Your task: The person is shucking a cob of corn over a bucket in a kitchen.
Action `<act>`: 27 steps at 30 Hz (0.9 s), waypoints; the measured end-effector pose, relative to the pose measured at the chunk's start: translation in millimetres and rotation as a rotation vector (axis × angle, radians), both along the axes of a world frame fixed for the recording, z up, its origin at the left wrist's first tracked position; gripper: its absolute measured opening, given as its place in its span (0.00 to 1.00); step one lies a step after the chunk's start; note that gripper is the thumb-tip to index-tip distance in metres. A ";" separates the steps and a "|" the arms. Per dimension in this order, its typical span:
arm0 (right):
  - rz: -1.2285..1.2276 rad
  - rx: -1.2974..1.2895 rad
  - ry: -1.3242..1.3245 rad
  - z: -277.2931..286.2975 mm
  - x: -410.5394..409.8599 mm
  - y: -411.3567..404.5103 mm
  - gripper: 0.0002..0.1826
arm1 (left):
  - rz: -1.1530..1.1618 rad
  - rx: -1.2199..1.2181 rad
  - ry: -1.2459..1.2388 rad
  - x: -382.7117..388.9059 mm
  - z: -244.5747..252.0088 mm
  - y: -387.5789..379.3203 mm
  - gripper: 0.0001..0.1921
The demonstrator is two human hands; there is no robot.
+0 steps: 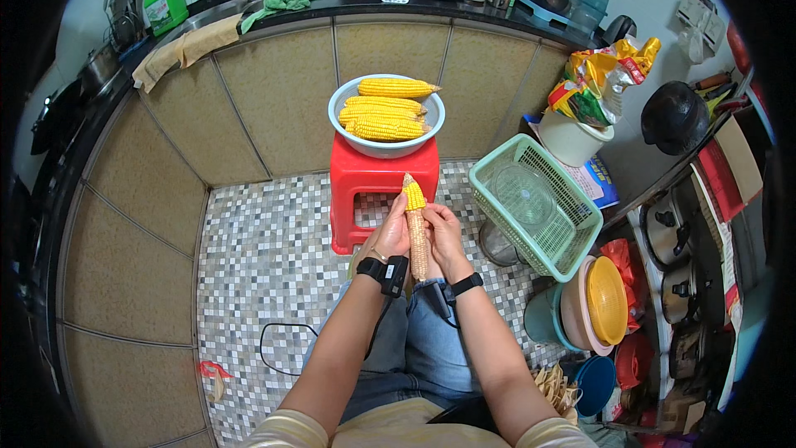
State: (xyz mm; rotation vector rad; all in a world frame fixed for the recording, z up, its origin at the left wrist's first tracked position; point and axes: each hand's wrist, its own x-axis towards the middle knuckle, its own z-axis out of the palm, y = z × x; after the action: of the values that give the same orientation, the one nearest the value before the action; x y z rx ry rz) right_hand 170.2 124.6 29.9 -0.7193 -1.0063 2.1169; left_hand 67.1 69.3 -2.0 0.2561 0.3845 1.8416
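An ear of corn (416,230) is held upright between both hands above my lap; yellow kernels cover its tip end, while the lower cob is bare. My left hand (394,229) wraps the ear's left side, its thumb near the remaining kernels. The fingers of my right hand (443,230) press on the right side, at the edge between kernels and bare cob. Just beyond, a light blue basin (387,149) with several yellow ears (388,127) stands on a red plastic stool (385,168). Both wrists wear black straps with small devices. Whatever lies under the palms is hidden.
To the right are a green plastic basket (535,205), a white bucket (575,140) with a colourful bag on it, stacked basins with an orange colander (606,300), and a pot shelf. A black cable (280,325) lies at the left on the tiled floor. Cabinets and a dark counter (311,12) curve ahead.
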 end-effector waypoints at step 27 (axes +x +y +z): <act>0.008 0.015 0.003 -1.2 -1.1 0.8 0.08 | 0.003 0.015 -0.055 -1.1 9.7 -7.0 0.21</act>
State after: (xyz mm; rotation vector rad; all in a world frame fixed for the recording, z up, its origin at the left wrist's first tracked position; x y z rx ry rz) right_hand 169.2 125.4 28.7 -0.7063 -1.0241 2.1142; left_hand 66.1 62.3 7.7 0.2152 0.3334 1.8512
